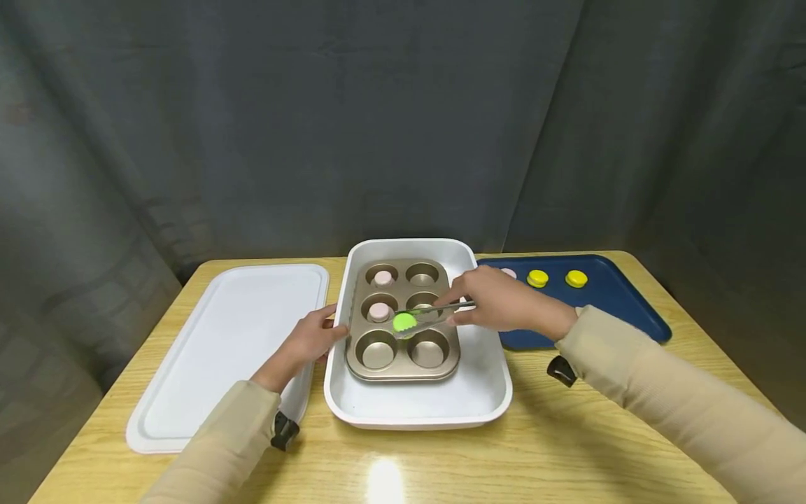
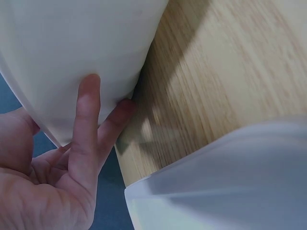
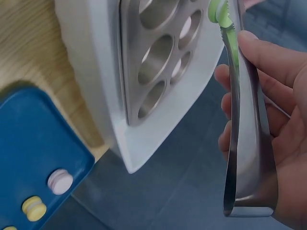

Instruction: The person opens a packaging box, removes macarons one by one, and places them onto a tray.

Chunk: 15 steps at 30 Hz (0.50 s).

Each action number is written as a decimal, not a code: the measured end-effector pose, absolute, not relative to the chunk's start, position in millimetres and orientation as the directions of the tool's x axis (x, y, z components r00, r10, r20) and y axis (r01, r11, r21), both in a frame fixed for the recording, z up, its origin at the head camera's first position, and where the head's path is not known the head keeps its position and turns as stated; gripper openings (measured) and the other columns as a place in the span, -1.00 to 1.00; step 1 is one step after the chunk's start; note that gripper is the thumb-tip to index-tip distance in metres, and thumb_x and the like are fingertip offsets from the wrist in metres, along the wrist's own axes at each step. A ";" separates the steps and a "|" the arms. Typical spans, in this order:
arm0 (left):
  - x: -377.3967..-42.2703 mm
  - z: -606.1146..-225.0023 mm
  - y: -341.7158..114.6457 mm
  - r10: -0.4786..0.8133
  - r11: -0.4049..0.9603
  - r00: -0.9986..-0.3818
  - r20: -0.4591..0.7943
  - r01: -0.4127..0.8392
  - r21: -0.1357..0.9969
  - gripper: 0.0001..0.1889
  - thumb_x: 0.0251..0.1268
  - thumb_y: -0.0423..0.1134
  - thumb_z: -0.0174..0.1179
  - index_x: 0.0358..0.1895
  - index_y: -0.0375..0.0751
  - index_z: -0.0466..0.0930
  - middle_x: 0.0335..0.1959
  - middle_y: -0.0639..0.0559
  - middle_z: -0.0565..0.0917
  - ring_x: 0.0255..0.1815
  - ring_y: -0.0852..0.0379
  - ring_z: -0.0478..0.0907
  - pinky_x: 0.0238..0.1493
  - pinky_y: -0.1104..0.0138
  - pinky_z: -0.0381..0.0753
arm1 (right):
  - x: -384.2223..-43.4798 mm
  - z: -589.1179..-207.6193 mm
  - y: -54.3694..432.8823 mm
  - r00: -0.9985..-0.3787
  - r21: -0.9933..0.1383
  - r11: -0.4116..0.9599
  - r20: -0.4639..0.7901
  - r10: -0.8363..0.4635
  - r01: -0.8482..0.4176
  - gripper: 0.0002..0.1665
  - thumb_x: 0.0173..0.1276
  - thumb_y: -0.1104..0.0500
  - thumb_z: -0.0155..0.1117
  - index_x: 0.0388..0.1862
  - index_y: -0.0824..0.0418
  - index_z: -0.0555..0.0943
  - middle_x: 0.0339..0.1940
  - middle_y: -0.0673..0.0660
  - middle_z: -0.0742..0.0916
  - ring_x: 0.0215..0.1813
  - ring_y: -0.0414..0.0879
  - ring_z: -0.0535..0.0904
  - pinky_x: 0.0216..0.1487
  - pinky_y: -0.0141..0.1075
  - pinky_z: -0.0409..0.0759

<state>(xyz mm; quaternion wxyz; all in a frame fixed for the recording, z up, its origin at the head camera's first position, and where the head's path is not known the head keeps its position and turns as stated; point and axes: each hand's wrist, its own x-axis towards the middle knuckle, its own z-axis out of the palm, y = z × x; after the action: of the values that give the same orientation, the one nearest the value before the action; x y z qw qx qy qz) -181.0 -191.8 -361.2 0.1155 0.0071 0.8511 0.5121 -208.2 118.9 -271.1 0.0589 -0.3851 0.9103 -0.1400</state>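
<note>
The tub [image 1: 415, 406], muffin pan [image 1: 403, 373] inside, separates left tray [image 1: 233, 343] from right tray [image 1: 607, 297].

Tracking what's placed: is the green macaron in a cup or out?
Out. In the right hand, the tongs pinch the macaron at their tips, above the pan.

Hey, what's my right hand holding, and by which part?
Tongs, by their two arms, forward of the bend; they pinch a green macaron.

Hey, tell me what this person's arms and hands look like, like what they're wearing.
Both arms wear long, plain, pale beige sleeves: a left sleeve and a right sleeve, each reaching the wrist. A small black object shows at the left cuff and another at the right. The left hand and right hand are bare, without gloves.
</note>
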 end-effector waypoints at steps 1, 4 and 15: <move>-180.8 -361.1 -192.2 0.131 0.478 -0.973 -0.190 -0.106 0.872 -0.43 0.43 -0.35 0.04 0.50 -0.32 0.31 0.01 -0.39 0.69 -0.26 -0.11 0.75 -0.41 0.13 0.78 | -208.4 -269.9 122.4 -0.705 -0.301 0.672 0.002 -0.709 -0.676 -0.65 0.28 0.19 0.51 0.06 0.15 0.79 -0.07 0.05 0.81 -0.12 -0.08 0.69 -0.14 -0.20 0.66; -180.4 -360.5 -193.0 0.130 0.477 -0.973 -0.193 -0.109 0.872 -0.43 0.44 -0.35 0.04 0.50 -0.31 0.30 0.04 -0.40 0.68 -0.23 -0.12 0.75 -0.39 0.13 0.78 | -208.8 -266.4 135.1 -0.732 -0.304 0.696 0.010 -0.681 -0.651 -0.65 0.28 0.17 0.51 0.06 0.14 0.79 -0.09 0.05 0.81 -0.15 -0.09 0.67 -0.19 -0.20 0.65; -179.9 -358.3 -195.8 0.136 0.481 -0.970 -0.204 -0.116 0.869 -0.42 0.47 -0.34 0.05 0.52 -0.31 0.27 0.05 -0.41 0.67 -0.24 -0.11 0.75 -0.40 0.12 0.78 | -206.3 -255.1 195.8 -0.808 -0.291 0.766 0.044 -0.587 -0.573 -0.60 0.25 0.17 0.53 0.09 0.15 0.78 0.05 0.20 0.78 -0.07 0.04 0.72 -0.23 -0.14 0.67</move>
<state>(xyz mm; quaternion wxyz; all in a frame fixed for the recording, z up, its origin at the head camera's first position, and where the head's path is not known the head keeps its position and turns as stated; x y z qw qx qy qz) -179.9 -195.8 -358.3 0.1232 0.0059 0.8516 0.5094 -206.3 195.8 -255.1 0.0249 -0.3087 0.9395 -0.1467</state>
